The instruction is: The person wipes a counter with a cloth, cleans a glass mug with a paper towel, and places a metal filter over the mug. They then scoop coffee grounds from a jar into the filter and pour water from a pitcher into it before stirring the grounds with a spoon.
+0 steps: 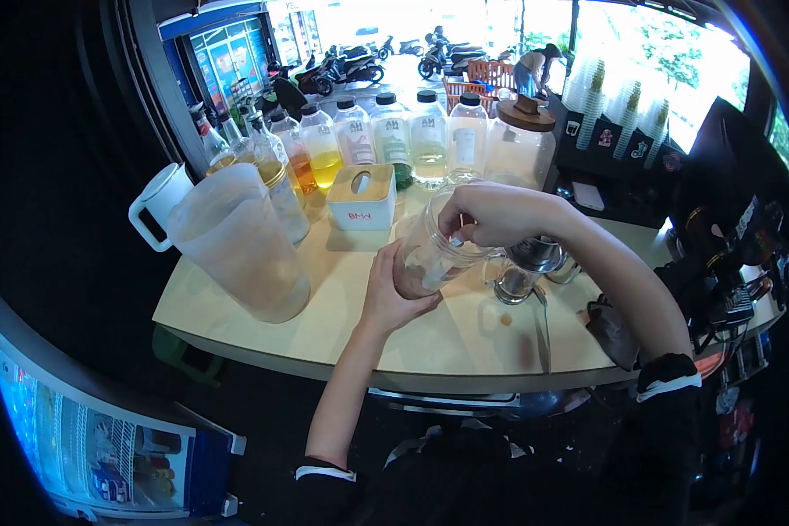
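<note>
A clear glass jar (pixel 423 263) is tilted over the counter, its mouth toward the right. My left hand (pixel 388 294) is wrapped round its lower part. My right hand (pixel 500 216) reaches into the mouth with bent, closed fingers, where a small white thing shows at the fingertips; I cannot make out its kind. Something whitish also shows inside the jar. Just right of the jar stands a small glass cup (pixel 514 286) with a metal drip filter (pixel 536 254) beside or on it, partly under my right forearm. A long-handled spoon (pixel 545 333) lies nearby.
A large frosted pitcher (pixel 237 241) and a white jug (pixel 159 197) stand left. A tissue box (pixel 361 210) sits before several black-capped bottles (pixel 386 131). Stacked plastic cups (pixel 627 110) rise at the right rear, near a wooden-lidded jar (pixel 519 153). A person (pixel 533 70) bends outside.
</note>
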Available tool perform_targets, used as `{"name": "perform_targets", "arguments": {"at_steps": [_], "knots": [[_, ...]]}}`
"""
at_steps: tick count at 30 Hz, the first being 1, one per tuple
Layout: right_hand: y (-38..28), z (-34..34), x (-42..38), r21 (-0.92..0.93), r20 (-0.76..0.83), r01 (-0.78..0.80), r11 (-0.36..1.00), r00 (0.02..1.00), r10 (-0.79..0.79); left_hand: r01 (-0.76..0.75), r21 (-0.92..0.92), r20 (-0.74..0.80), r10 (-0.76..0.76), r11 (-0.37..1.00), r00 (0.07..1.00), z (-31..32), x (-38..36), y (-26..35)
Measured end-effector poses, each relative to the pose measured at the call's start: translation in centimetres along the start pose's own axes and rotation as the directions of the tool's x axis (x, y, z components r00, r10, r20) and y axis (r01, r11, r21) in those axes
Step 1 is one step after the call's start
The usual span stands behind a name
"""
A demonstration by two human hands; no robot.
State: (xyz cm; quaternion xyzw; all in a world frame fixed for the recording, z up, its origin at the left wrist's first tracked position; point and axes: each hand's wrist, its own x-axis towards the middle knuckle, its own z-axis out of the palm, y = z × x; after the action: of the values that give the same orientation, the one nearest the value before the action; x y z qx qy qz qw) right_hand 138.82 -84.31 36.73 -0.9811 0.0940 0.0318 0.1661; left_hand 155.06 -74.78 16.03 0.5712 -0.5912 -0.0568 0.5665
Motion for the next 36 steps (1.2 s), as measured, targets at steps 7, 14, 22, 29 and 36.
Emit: {"name": "perform_targets", "arguments": {"at_steps": [7, 14, 22, 29, 36], "knots": [[-0.5, -0.7, -0.7, 0.010, -0.008, -0.033, 0.999, 0.999, 0.033, -0.028, 0.011, -0.018, 0.028, 1.000, 0.999, 0.1, 0.1, 0.1], [0.7, -1.4, -1.3, 0.133, -0.015, 0.005, 0.991, 1.000, -0.003, -0.015, -0.009, -0.009, 0.015, 1.000, 1.000, 0.1, 0.1, 0.1], [2.9, -2.4, -3.2, 0.415, -0.096, -0.025, 0.909, 0.993, 0.071, 0.062, -0.047, -0.012, -0.062, 0.997, 0.998, 0.3, -0.1, 0.0], [4.3, -3.0, -5.8, 0.554, -0.187, -0.018, 0.832, 0.972, 0.145, 0.110, -0.246, 0.029, -0.106, 0.963, 0.994, 0.7, -0.1, 0.2], [7.1, -2.9, -9.9, 0.486, -0.326, 0.019, 0.874, 0.932, 0.161, 0.181, -0.226, 0.040, -0.177, 0.957, 0.983, 0.4, -0.2, 0.6]]}}
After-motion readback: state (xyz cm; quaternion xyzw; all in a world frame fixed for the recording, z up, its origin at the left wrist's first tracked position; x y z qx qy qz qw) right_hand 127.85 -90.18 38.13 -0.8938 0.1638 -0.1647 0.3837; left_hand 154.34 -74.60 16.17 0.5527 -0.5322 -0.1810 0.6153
